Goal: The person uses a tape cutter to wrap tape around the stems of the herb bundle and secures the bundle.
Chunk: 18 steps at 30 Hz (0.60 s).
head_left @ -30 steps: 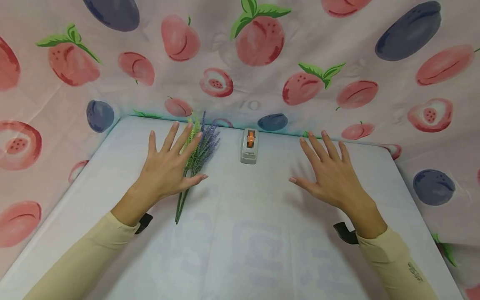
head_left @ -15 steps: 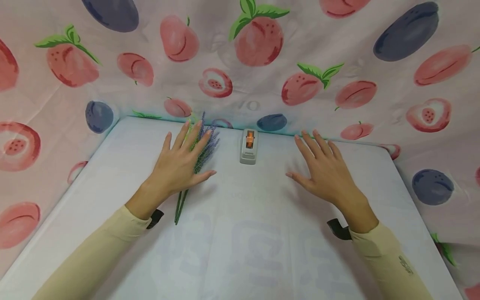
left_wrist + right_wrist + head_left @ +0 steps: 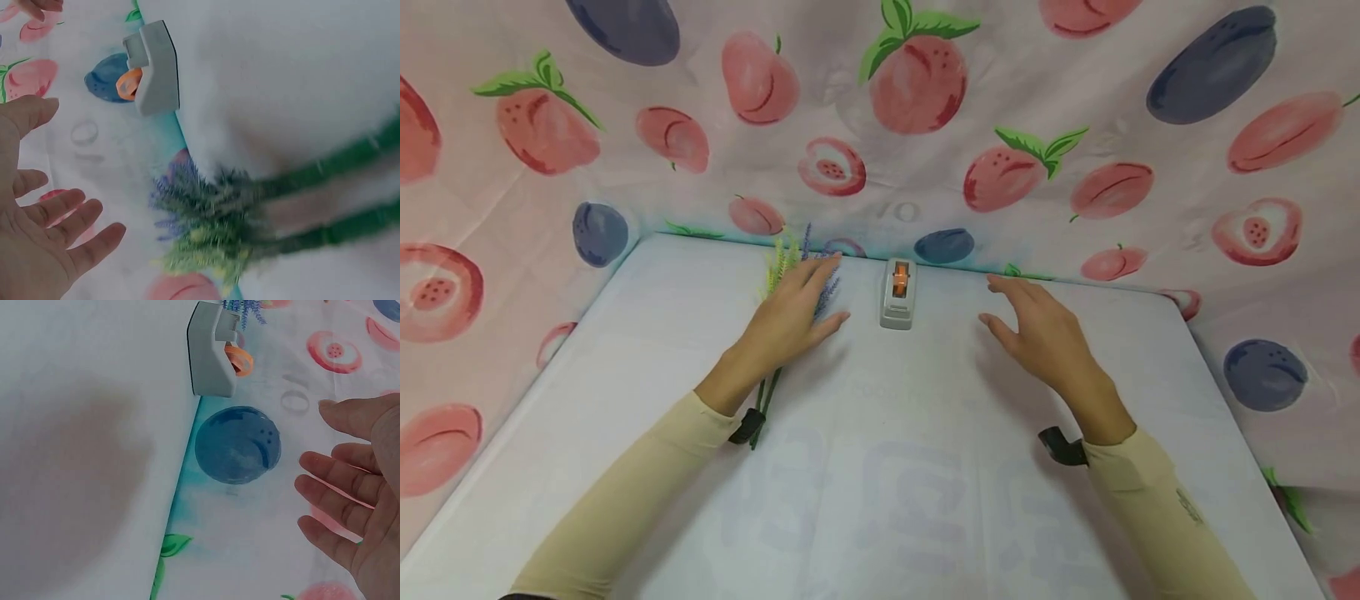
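A grey tape dispenser (image 3: 897, 312) with an orange core stands at the back middle of the white table. To its left lie lavender sprigs (image 3: 784, 257), one yellow-green and one purple, with green stems (image 3: 331, 167) pointing toward the front. My left hand (image 3: 778, 323) hovers over the sprigs, hiding part of their blooms in the head view; its fingers are loosely bent and hold nothing. On the other side of the dispenser, my right hand (image 3: 1047, 335) is held in the air, thumb apart from relaxed fingers, also holding nothing. Its shadow falls on the table below.
The white table (image 3: 880, 500) bears faint grey printed marks. Behind and at both sides rises a pink cloth (image 3: 737, 167) printed with peaches and plums. Black wrist mounts (image 3: 1063, 447) stick out under the sleeves.
My left hand has moved right over the sprigs, toward the dispenser. The right hand has shifted slightly left. Both hands have turned, with the spread fingers drawing together and bending. Sprigs and dispenser stay put.
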{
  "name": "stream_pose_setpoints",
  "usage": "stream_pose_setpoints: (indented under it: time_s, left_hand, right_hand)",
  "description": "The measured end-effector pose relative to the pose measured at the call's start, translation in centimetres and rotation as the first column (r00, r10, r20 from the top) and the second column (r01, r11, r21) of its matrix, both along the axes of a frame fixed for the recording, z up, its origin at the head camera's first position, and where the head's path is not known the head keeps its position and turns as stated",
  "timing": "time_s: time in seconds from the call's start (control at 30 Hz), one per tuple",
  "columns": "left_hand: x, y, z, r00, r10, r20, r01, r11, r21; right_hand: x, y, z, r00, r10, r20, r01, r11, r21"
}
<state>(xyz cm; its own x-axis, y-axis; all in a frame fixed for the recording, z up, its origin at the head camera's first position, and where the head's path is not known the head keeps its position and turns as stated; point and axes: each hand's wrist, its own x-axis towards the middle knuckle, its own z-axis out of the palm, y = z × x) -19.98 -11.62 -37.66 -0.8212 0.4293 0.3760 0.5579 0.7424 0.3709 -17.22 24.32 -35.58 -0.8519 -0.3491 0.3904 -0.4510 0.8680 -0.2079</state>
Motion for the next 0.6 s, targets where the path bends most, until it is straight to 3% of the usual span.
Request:
stream_pose_setpoints:
  time_s: [0.23,0.43,0.6]
  left_hand:
    - [-1.1,1.4,-0.4,0.992,-0.005,0.127,-0.004,0.997,0.073]
    - [-1.9,2.4,-0.7,0.972,-0.034,0.232,-0.004,0.987,0.160]
    - [-3.1,3.2,-1.0,0.949,-0.087,0.303,0.005,0.965,0.263]
  right_hand:
    - [-0.7,-0.5,-0.4,1.000,0.000,0.028,0.001,0.999,-0.033]
    - [-1.3,-1.0,-0.4,0.999,0.007,0.043,-0.005,0.999,-0.054]
    - [-1.8,-1.4,-0.4,0.999,0.025,0.035,-0.021,0.996,-0.090]
